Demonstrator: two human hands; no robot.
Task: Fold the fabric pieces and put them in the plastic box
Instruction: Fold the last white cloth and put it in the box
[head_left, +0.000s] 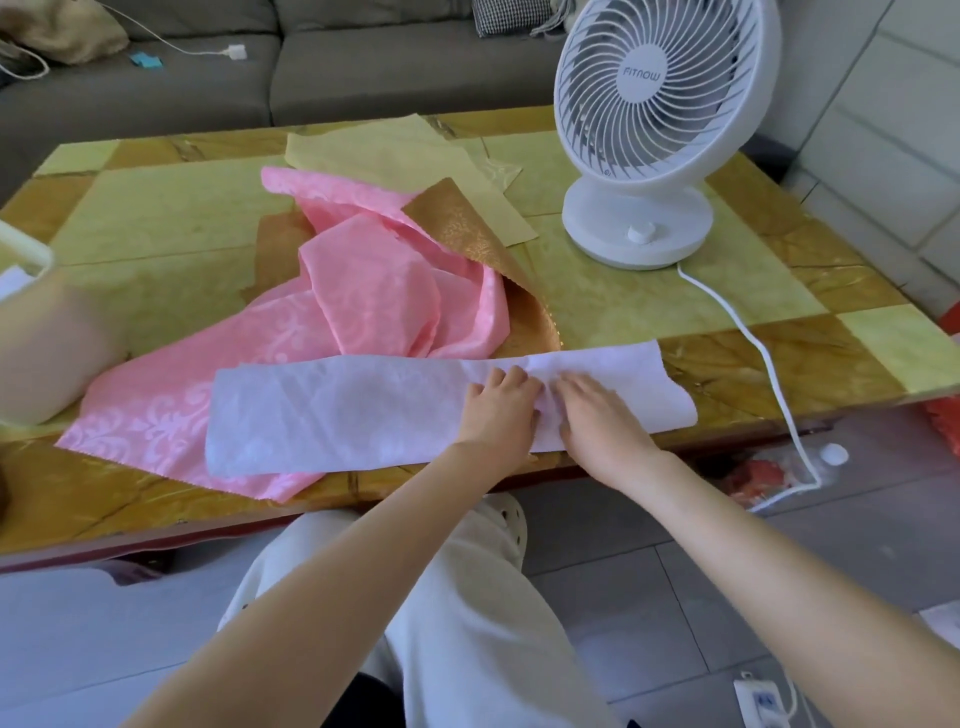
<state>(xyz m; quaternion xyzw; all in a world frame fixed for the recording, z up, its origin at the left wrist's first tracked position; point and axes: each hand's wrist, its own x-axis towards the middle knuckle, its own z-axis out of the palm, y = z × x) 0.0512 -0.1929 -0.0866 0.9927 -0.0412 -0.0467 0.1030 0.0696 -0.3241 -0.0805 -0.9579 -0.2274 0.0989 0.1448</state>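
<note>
A long pale lavender fabric strip (337, 410) lies along the near table edge, over a pink patterned fabric (171, 410). My left hand (498, 408) sits on the strip right of its middle, with bent fingers pinching a small wrinkle. My right hand (602, 418) lies beside it, fingers fairly straight, pressing the strip flat. Behind, the pink fabric bunches up (384, 275) over a gold-brown fabric (462, 228) and a pale yellow fabric (395, 150). A white plastic rim (28, 254) shows at the far left edge; I cannot tell whether it is the box.
A white desk fan (654, 130) stands at the back right of the green-and-amber table (156, 208), its cord (769, 374) trailing over the near right edge. A blurred skin-toned shape (52, 353) rests at the left. A grey sofa (260, 62) is behind.
</note>
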